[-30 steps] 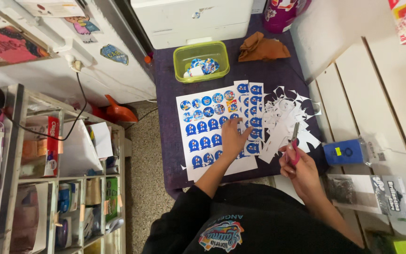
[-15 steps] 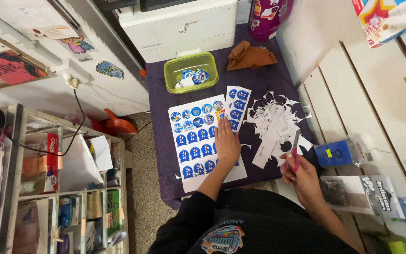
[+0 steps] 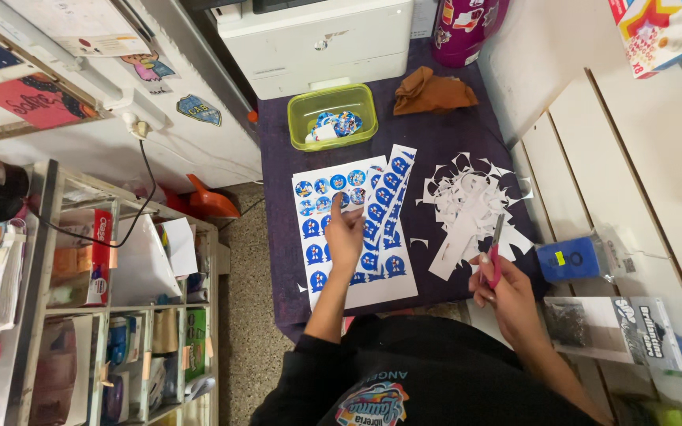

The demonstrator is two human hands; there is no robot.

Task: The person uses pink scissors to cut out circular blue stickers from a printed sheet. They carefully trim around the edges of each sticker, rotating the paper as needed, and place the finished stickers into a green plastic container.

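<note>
A: Where is the sticker sheet [image 3: 341, 229] lying?

B: Lengthwise away from the person, on the purple table [image 3: 278, 229]. The left hand [image 3: 346, 230] is pressing it flat, fingers curled.

A: And the right hand [image 3: 501, 288]?

B: It is gripping pink scissors [image 3: 495, 254], off to the sheet's right.

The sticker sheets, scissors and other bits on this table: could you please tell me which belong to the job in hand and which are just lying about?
In use:
left hand on the sticker sheets
right hand holding pink scissors
paper offcuts
green tub of cut stickers

Lying about:
orange cloth
blue box
printer
</note>
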